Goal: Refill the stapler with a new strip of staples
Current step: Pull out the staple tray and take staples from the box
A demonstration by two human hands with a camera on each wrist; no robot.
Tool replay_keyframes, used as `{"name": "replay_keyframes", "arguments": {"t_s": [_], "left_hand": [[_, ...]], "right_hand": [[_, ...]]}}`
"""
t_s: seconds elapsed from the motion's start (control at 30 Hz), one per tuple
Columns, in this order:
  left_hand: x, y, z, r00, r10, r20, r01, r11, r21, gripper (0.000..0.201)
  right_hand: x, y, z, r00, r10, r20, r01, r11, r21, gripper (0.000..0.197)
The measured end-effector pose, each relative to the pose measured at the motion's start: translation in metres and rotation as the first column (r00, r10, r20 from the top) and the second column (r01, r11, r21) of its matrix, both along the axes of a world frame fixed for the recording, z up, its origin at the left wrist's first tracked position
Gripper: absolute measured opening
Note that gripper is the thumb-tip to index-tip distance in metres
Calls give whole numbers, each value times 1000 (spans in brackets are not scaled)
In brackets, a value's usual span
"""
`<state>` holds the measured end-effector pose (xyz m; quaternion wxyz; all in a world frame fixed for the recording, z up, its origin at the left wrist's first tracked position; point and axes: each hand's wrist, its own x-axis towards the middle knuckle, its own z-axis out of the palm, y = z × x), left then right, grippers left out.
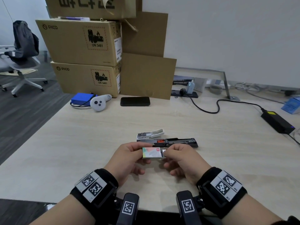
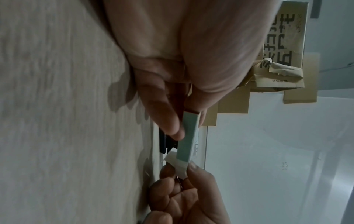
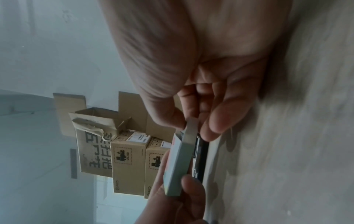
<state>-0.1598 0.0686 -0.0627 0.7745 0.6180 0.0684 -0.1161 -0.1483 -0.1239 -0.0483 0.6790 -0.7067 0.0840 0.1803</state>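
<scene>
A small staple box (image 1: 151, 153) with a pastel printed top is held above the table between both hands. My left hand (image 1: 129, 157) grips its left end (image 2: 188, 133) between thumb and fingers. My right hand (image 1: 178, 157) pinches the inner tray (image 1: 163, 152) sticking out of the box's right end (image 3: 191, 128). Just beyond the hands the black stapler (image 1: 172, 142) lies flat and opened out, its magazine channel with an orange pusher facing up. A white and metal stapler part (image 1: 151, 133) lies behind it. No loose staple strip shows.
A black phone (image 1: 135, 101), a white controller (image 1: 99, 103) and a blue pack (image 1: 82, 98) lie at the table's far left before stacked cardboard boxes (image 1: 84, 62). A black power brick (image 1: 277, 121) with its cable lies far right. An office chair (image 1: 21, 54) stands left.
</scene>
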Motion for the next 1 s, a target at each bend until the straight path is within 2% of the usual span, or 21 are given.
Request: {"name": "replay_keyframes", "arguments": {"t_s": [0.23, 0.47, 0.77, 0.83, 1.0], "left_hand": [[0, 0, -1, 1000, 1, -2, -1, 1000, 14, 21], [1, 0, -1, 1000, -8, 0, 8, 999, 32, 22], [-1, -3, 1, 1000, -4, -3, 4, 998, 63, 21], [0, -3, 1, 1000, -7, -4, 8, 998, 60, 21], [1, -2, 0, 1000, -5, -15, 5, 999, 34, 20]], "right_hand": [[-1, 3, -1, 1000, -21, 14, 21, 999, 47, 9], [0, 0, -4, 1000, -24, -7, 24, 1000, 14, 10], [0, 1, 1, 999, 41, 23, -35, 976, -214, 24], [0, 1, 2, 999, 35, 5, -34, 981, -190, 25], [3, -5, 1, 998, -1, -64, 0, 1000, -16, 27]]}}
